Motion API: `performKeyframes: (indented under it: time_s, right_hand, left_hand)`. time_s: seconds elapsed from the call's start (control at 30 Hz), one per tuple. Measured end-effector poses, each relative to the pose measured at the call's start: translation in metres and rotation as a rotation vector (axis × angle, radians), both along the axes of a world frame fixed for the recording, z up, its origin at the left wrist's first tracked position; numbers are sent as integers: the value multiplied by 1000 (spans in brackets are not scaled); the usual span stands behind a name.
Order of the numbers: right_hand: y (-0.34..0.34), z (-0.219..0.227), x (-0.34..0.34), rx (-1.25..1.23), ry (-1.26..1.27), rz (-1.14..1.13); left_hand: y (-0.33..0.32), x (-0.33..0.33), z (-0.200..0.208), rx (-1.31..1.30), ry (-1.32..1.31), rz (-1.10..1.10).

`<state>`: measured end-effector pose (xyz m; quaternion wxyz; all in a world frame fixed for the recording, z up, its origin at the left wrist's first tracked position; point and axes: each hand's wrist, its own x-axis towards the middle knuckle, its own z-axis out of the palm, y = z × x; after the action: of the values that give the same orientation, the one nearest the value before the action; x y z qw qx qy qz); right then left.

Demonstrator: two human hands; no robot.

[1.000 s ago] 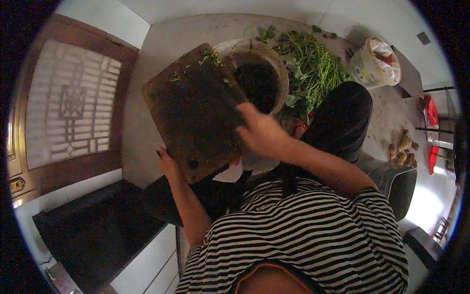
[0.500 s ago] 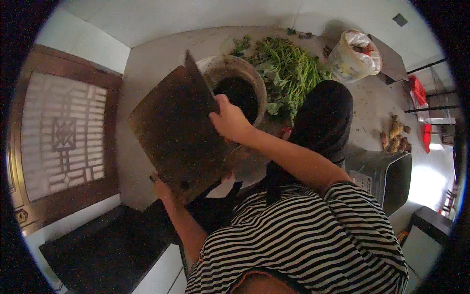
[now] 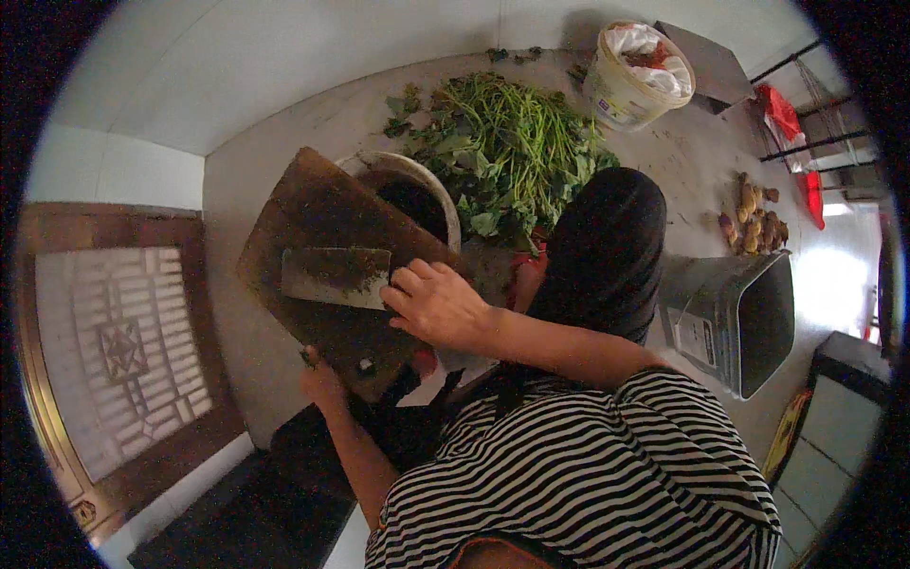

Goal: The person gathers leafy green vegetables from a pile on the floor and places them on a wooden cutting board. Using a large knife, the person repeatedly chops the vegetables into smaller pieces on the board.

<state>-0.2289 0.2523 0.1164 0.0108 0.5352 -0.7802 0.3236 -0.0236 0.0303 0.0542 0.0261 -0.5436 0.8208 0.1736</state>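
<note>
My right hand (image 3: 438, 305) grips the handle of a broad cleaver (image 3: 336, 276), whose blade lies flat against a dark wooden chopping board (image 3: 322, 218). My left hand (image 3: 319, 381) holds the board by its lower corner, tilted over a round white-rimmed bowl (image 3: 436, 190) with a dark inside. Green bits stick to the blade. A heap of leafy green stems (image 3: 502, 152) lies on the floor just beyond the bowl. My knee in dark trousers (image 3: 607, 247) is to the right of the board.
A pale bucket lined with a plastic bag (image 3: 633, 76) stands at the far side. A square metal tin (image 3: 735, 318) lies on its side at right, with a small pile of ginger-like roots (image 3: 754, 218) behind it. A wooden door with a lattice panel (image 3: 114, 351) is at left.
The board has tilted further over the bowl. My right hand, on the board's edge before, now presses a cleaver against its face.
</note>
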Motion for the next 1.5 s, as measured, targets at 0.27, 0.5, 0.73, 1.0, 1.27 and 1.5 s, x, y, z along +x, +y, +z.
performKeyframes:
  time_s: [0.27, 0.5, 0.73, 1.0, 1.27, 1.5]
  right_hand:
    - [145, 65, -144, -264, 12, -708]
    - [242, -205, -238, 224, -483, -987]
    - [262, -315, -305, 477, -720, -1200]
    - [254, -364, -393, 329, -833, -1275]
    - [155, -390, -365, 160, -914, -1316]
    - [153, -358, -359, 14, -1254, -1132]
  left_hand:
    - [28, -98, 46, -328, 452, -316]
    - [65, -232, 48, -283, 397, -717]
    - [60, -240, 26, -342, 185, -733]
    - [51, -240, 18, -358, 148, -775]
    - [60, -250, 19, -194, 201, -668]
    - [63, -250, 23, -294, 119, -756]
